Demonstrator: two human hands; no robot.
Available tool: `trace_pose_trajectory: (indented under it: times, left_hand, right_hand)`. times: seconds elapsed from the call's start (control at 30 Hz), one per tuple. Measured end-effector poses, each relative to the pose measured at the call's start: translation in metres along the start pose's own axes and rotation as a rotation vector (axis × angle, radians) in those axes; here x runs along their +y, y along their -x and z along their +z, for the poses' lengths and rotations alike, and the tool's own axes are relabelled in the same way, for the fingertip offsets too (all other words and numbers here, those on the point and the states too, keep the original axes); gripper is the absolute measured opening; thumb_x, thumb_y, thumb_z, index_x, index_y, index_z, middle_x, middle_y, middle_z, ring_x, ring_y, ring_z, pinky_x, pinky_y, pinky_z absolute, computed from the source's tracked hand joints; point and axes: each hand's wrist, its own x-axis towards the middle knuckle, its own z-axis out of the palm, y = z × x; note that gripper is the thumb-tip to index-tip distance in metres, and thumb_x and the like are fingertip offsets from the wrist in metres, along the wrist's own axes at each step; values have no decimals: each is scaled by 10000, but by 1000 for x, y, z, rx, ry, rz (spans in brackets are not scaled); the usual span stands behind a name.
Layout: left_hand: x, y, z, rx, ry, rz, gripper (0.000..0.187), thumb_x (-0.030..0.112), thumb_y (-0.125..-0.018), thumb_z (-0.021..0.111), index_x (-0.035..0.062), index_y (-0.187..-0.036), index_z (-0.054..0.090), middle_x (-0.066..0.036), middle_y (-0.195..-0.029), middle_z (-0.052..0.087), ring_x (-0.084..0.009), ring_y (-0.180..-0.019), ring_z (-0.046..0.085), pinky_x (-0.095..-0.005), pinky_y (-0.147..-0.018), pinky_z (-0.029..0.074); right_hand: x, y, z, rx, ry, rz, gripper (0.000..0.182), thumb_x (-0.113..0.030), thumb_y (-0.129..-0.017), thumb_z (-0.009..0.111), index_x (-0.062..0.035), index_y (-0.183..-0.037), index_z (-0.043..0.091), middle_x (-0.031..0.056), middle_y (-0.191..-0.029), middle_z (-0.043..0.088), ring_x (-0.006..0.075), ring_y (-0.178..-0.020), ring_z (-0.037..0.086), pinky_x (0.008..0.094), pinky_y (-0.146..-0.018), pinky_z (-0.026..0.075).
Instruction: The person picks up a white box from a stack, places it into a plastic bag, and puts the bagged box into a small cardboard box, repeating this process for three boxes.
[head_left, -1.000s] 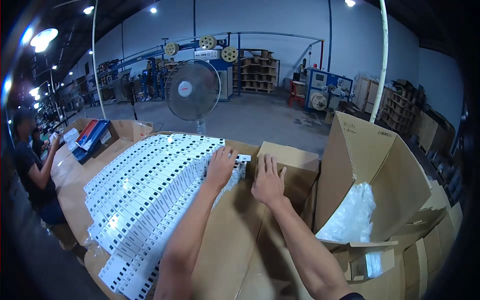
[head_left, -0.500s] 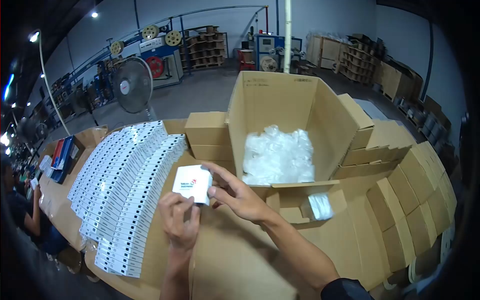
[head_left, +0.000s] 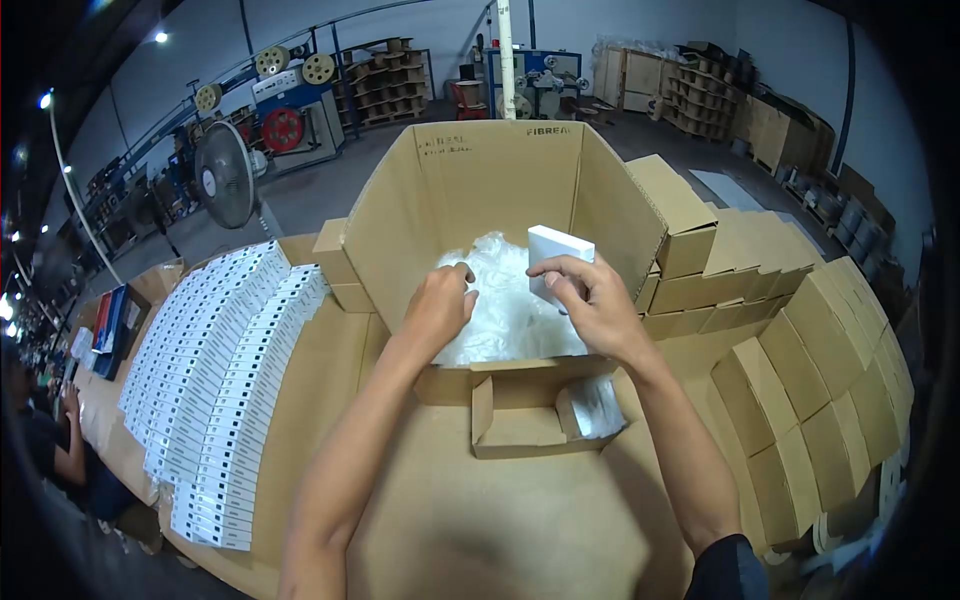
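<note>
White box (head_left: 561, 245): why upright?
It is pinched by fingers of the right hand (head_left: 607, 312), near the clear plastic film (head_left: 497, 310); the left hand (head_left: 434, 312) is curled, its grip unclear.
And the film?
Contained, apparently, by the cardboard carton (head_left: 500, 170).

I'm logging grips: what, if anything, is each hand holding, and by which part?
The right hand holds a white box by its lower right part. Whether the left hand, by the clear plastic, grips anything cannot be told.
</note>
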Motion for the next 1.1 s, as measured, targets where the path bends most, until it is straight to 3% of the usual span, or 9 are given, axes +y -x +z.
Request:
trace_pose_trajectory:
  times: [0.2,0.23,0.37,0.47,0.67,0.7,0.83,0.93,1.1]
  left_hand:
    - [-37,-43,52,-435,-373,-245,364,179,-862,785,-45,-1128,678,-265,-1199,677,-453,-1082,676,-511,-896,576]
    - [-45,-39,60,-277,-386,-245,222,141,-866,726,-13,-1026,734,-264,-1077,722,-445,-1024,703,-513,-895,576]
    - [-42,-42,46,-155,-88,-259,209,131,-899,694,-16,-1046,714,-291,-994,714,-459,-987,697,-530,-859,550]
    - [-3,-32,2,2,38,-94,181,114,-930,691,-41,-1025,698,-243,-870,731,-392,-837,731,-463,-787,558]
    - [76,16,-85,165,149,85,148,97,-958,672,-32,-1029,690,-199,-812,721,-290,-760,726,-387,-714,549]
    - [85,28,-96,169,186,38,156,109,-963,683,-35,-1023,687,-153,-785,712,-229,-719,698,-350,-693,541]
    - [105,87,-122,247,368,-149,144,88,-963,690,-46,-1015,688,-98,-818,699,-194,-718,662,-305,-686,523]
    - [134,143,-126,574,183,-18,135,61,-956,680,-35,-1051,685,-129,-881,695,-209,-760,662,-318,-700,523]
    - [181,218,-109,465,58,45,203,74,-930,703,-13,-1113,680,-150,-941,692,-283,-887,659,-382,-799,522]
  right_hand:
    - [20,-22,-2,9,-14,28,206,-167,-959,639,-115,-1108,772,169,-1106,649,307,-1029,638,410,-934,494]
    - [23,-23,0,-15,18,63,219,-175,-953,646,-125,-1127,769,177,-1174,660,319,-1064,640,430,-998,484]
    - [29,-23,0,-71,50,50,250,-187,-937,664,-118,-1158,757,209,-1262,646,351,-1143,626,457,-1108,440]
    - [33,-21,2,14,84,-40,291,-221,-899,730,-107,-1165,752,235,-1310,626,389,-1251,588,470,-1150,413]
    - [1,-10,-5,-114,161,-163,293,-260,-894,765,-59,-1107,765,234,-1253,643,413,-1277,567,484,-1094,447]
    - [-6,-6,-4,-113,95,-156,262,-263,-931,733,-20,-1024,765,250,-1137,665,400,-1207,592,482,-1036,465]
    - [-43,51,-6,-67,-109,-62,307,-285,-982,676,12,-928,735,256,-999,654,376,-971,614,454,-893,485]
    - [-74,108,6,65,-117,-6,216,-168,-955,698,36,-887,719,262,-1110,641,397,-957,646,448,-871,507]
    - [-105,181,32,246,-40,-108,95,-12,-868,744,55,-933,723,307,-1291,604,445,-1121,651,460,-943,528]
